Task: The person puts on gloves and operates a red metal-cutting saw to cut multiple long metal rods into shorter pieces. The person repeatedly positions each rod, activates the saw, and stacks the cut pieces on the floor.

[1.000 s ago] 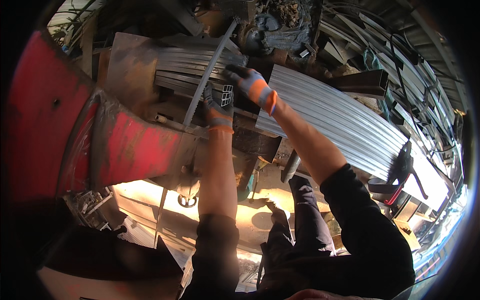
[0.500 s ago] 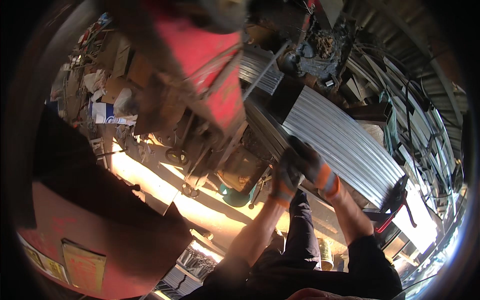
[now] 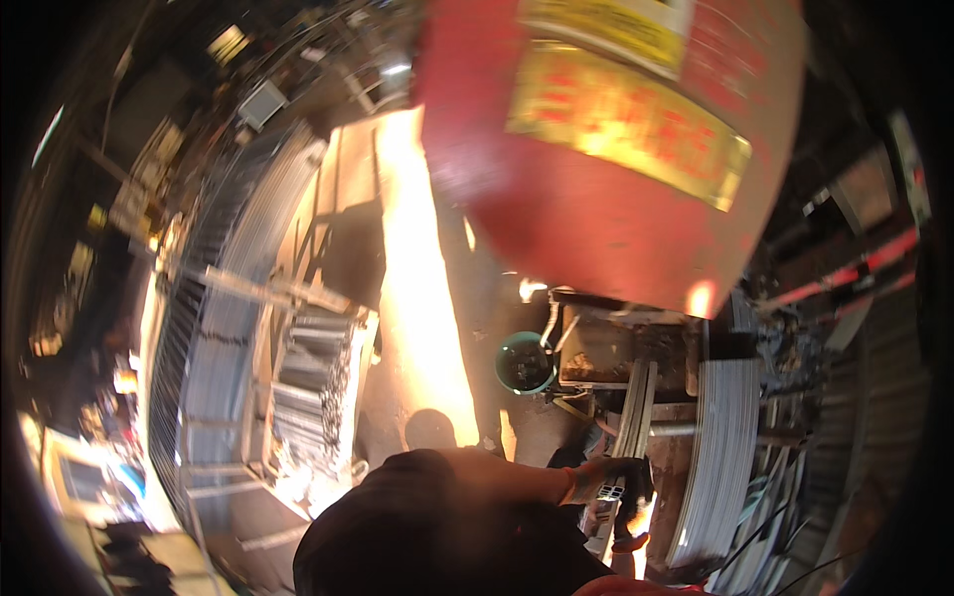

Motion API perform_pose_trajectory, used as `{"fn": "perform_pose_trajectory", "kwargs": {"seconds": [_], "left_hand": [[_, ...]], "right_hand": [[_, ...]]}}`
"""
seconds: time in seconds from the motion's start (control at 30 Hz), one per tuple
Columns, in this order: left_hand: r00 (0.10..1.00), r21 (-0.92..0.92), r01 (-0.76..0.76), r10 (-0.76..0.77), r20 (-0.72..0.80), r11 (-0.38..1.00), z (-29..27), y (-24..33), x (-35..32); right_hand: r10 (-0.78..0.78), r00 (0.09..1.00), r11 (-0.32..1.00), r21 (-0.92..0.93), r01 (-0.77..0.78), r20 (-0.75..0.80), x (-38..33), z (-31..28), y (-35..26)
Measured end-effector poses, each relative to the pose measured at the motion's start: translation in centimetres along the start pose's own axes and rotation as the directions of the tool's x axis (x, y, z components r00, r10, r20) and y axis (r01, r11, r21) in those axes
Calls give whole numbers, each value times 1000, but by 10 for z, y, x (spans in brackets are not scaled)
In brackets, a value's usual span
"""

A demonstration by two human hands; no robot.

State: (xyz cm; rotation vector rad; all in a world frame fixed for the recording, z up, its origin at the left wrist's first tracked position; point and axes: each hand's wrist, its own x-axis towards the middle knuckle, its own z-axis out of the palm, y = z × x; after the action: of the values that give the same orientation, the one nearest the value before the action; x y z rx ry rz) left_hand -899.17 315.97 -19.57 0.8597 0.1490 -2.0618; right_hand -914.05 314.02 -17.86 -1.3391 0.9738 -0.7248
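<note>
Lengthwise — slim metal bars (image 3: pixel 637 402) aimed toward red housing (image 3: pixel 606 233), gloved hands (image 3: pixel 634 484) close.

Bar bundle (image 3: pixel 636 417) running at right

Left hand (image 3: pixel 601 482) and right hand (image 3: pixel 636 494) are resting at its near part. Profile stack (image 3: pixel 717 457) is running along bundle's right. Bucket (image 3: pixel 502 370) is sitting left of its far end. Machine housing (image 3: pixel 596 228) is standing ahead. Well left, bar pile (image 3: pixel 310 402) is lying beside another stack (image 3: pixel 221 368).

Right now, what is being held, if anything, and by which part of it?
Apparently the metal bars, by their near part, in left hand and right hand; grip is blurred.
</note>
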Motion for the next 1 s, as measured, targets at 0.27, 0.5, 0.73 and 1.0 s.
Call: {"fn": "perform_pose_trajectory", "kwargs": {"seconds": [0.27,0.5,0.73,1.0], "left_hand": [[732,291,-648,681,-17,704,-143,-33,-200],[240,227,-939,966,-97,256,-265,-41,-341],[49,473,-789,808,-588,392,-404,-24,-474],[-104,445,-883,860,-500,152,-617,38,-607]], "right_hand": [[79,840,996,-80,-42,537,-34,193,1],[-226,271,847,52,529,936,-78,399,-51],[79,33,997,-80,19,996,-97,622,-18],[399,17,864,-370,-341,917,-88,909,105]]}}
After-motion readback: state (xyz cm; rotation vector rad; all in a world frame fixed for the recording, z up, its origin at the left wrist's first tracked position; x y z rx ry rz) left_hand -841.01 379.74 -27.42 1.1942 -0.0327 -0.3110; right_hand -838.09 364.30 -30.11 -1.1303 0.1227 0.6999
